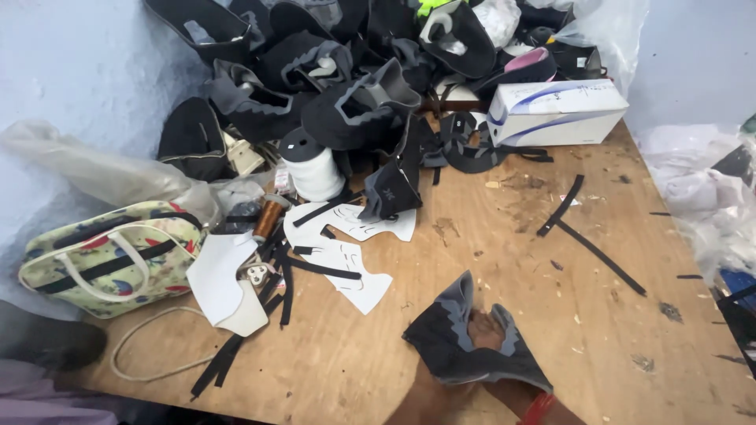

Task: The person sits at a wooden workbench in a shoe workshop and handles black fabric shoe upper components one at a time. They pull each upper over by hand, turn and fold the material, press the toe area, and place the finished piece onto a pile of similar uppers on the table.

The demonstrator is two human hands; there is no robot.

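One hand (483,330) lay inside a black-and-grey shoe upper (465,346) near the bottom edge of the frame, at about 6 o'clock on the wooden surface (551,260). Only the knuckles showed through the opening of the piece; the fingers were wrapped by the fabric, so how far the grip was closed could not be told. A forearm with a red band (539,409) ran out of frame at 5 o'clock, and a second forearm seemed to enter just to the left of it, but which hand was the left and which the right could not be made out, and no second hand was visible as such.

The upper rested on the surface, its grey-edged flaps standing up around the hand.

At 10 o'clock from it lay white paper patterns (346,260) with black strips (323,269) across them. Further, at 11 o'clock, stood a large spool of white thread (313,167) and a smaller copper-coloured spool (269,218). A floral handbag (110,256) sat at 9 o'clock by the surface's left edge. At 12 o'clock a heap of black uppers (354,71) filled the far end, with a white box (557,112) at 1 o'clock. Two long black strips (587,240) lay crossed at 2 o'clock. Clear plastic bags at the right edge were cut off by the frame.
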